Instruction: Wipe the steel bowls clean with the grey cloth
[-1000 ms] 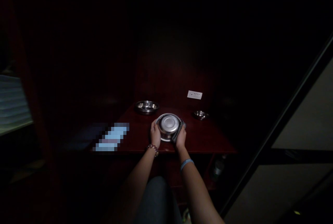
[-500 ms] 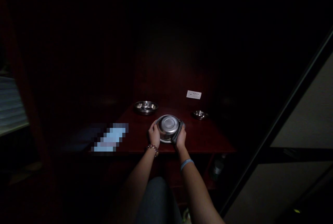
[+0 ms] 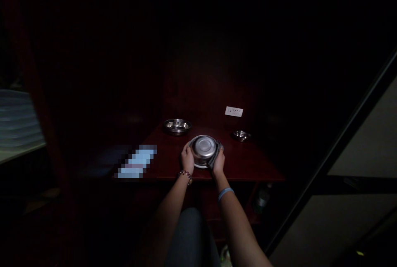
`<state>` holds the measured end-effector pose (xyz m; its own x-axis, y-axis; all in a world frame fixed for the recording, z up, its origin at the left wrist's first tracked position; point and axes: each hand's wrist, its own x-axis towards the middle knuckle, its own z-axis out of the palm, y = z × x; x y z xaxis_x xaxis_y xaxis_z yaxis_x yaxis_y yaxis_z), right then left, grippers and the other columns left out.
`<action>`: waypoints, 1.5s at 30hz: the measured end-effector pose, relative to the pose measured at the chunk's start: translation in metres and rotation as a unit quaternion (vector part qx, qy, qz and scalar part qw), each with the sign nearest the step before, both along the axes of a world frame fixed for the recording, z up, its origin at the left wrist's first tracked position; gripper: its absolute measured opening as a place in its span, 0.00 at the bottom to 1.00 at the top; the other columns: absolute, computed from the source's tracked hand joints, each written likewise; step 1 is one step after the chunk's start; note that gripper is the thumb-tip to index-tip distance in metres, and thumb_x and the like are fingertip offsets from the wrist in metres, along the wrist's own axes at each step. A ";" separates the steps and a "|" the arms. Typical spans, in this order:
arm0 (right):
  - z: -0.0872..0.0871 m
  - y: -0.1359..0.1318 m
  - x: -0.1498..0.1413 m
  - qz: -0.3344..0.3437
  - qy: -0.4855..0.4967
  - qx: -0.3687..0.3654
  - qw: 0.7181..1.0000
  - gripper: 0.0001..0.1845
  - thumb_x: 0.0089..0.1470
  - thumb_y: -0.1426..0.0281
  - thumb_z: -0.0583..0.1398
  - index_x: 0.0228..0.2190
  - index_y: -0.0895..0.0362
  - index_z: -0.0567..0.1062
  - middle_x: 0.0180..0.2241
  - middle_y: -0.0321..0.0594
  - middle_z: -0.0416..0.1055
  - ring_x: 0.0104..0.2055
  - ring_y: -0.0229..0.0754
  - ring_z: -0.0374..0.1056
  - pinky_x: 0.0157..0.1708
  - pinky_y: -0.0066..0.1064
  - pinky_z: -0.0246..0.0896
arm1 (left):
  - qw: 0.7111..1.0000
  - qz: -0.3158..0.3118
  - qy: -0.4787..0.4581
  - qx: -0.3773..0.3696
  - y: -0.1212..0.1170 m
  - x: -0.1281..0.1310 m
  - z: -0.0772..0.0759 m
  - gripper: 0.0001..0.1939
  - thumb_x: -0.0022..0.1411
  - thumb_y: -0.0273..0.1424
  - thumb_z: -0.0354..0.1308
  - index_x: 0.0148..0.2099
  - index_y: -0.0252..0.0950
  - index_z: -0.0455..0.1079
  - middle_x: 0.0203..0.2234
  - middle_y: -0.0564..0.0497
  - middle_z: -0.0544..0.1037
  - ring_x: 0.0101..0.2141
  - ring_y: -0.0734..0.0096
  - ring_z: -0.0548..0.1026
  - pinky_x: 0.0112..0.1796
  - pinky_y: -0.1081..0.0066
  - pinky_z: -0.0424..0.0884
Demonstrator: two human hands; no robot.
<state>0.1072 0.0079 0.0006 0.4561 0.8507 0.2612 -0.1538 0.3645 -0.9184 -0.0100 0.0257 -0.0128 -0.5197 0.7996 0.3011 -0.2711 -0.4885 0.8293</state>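
Note:
A shiny metal bowl (image 3: 204,148), turned bottom up, is between my two hands above or on the dark red desk (image 3: 248,163); I cannot tell whether it touches the wood. My left hand (image 3: 187,160), with a beaded bracelet at the wrist, grips the bowl's left edge. On the other side, my right hand (image 3: 218,162), with a blue band lower on the arm, is closed on a dark grey cloth (image 3: 214,156) pressed against the bowl's right side. The fingers under the rim are hidden.
Farther back stand a wide metal bowl (image 3: 177,127) at left and a small metal bowl (image 3: 241,136) at right. A white socket plate (image 3: 233,111) is on the back wall. A blurred-out bright screen (image 3: 137,162) lies left. A bottle (image 3: 261,199) stands below the desk.
The whole scene has shifted slightly right in view as my head moved. Both hands keep their hold on the upturned bowl and cloth, in nearly the same place over the desk.

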 end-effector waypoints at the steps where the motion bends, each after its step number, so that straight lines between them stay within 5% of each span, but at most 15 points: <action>1: 0.000 0.000 0.000 0.002 0.002 0.002 1.000 0.26 0.64 0.58 0.47 0.42 0.61 0.77 0.43 0.50 0.79 0.46 0.45 0.77 0.51 0.35 0.70 | 1.000 0.000 0.002 -0.003 0.001 0.000 -0.001 0.17 0.65 0.32 0.50 0.50 0.34 0.76 0.50 0.40 0.80 0.54 0.59 0.76 0.60 0.57 0.66; 45: -0.010 0.008 0.001 0.037 0.082 0.020 0.996 0.24 0.64 0.56 0.51 0.39 0.61 0.79 0.41 0.50 0.80 0.44 0.45 0.77 0.51 0.37 0.70 | 0.999 0.007 0.031 -0.020 0.000 -0.002 -0.002 0.16 0.68 0.33 0.48 0.52 0.35 0.72 0.51 0.41 0.78 0.52 0.63 0.76 0.58 0.62 0.67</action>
<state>0.1079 0.0161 -0.0096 0.4322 0.8738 0.2231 -0.3283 0.3828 -0.8635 -0.0123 0.0260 -0.0150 -0.5113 0.8049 0.3012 -0.2119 -0.4577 0.8635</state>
